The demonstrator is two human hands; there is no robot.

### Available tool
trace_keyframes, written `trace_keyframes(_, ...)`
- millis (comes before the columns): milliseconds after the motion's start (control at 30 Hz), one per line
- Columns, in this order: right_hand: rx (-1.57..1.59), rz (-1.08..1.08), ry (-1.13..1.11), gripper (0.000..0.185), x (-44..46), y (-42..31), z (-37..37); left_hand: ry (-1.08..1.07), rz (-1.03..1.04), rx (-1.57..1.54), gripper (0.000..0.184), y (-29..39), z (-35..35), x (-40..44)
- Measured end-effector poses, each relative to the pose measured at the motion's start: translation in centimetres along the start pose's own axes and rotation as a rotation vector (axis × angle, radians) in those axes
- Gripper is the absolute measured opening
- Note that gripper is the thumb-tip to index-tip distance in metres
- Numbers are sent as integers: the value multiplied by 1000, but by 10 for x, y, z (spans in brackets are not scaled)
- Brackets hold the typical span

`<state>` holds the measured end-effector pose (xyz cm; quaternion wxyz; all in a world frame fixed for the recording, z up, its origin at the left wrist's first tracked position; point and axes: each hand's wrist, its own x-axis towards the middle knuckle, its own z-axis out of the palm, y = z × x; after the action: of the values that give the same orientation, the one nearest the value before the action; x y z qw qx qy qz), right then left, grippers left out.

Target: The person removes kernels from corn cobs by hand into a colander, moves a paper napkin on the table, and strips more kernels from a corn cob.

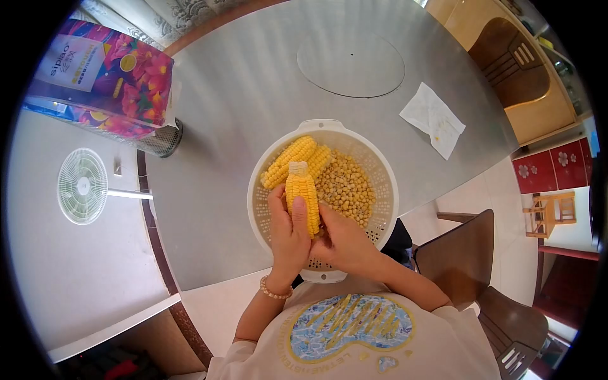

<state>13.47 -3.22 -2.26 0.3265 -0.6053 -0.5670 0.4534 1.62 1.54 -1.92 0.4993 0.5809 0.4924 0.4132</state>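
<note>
A yellow corn cob [302, 193] stands nearly upright over a white perforated colander [386, 183], its pale, bare tip pointing away from me. My left hand [290, 234] is wrapped round the cob, with the thumb lying along its front. On the other side, my right hand [345, 237] is closed against the cob's lower end; some of its fingertips are hidden. Two more corn cobs, one on the left [291, 161] and a shorter one [320, 161], lie in the colander behind the held cob. Loose corn kernels [345, 187] are heaped in its right half.
The colander rests at the near edge of a grey table [221, 209]. A crumpled white tissue [434, 117] lies at the right. A flowery package [107, 76] sits in a wire mesh basket [168, 138] at the left. Brown chairs [459, 259] stand to my right.
</note>
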Motion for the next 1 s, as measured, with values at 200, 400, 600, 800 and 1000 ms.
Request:
trace_keyframes(200,329,-29,-60,55,1,8,-9,20,-145,-236,34,13,2,2)
trace_keyframes(400,279,-73,4,63,2,-1,-7,-30,-169,-325,31,2,-2,3)
trace_keyframes(600,252,14,23,58,1,-10,-10,-107,-139,-231,33,-1,-2,1)
trace_keyframes(800,93,-30,98,39,0,-3,-1,-113,-34,-50,35,-6,-1,1)
trace_keyframes(1000,535,102,24,38,0,10,-9,-100,-157,-250,32,1,-1,2)
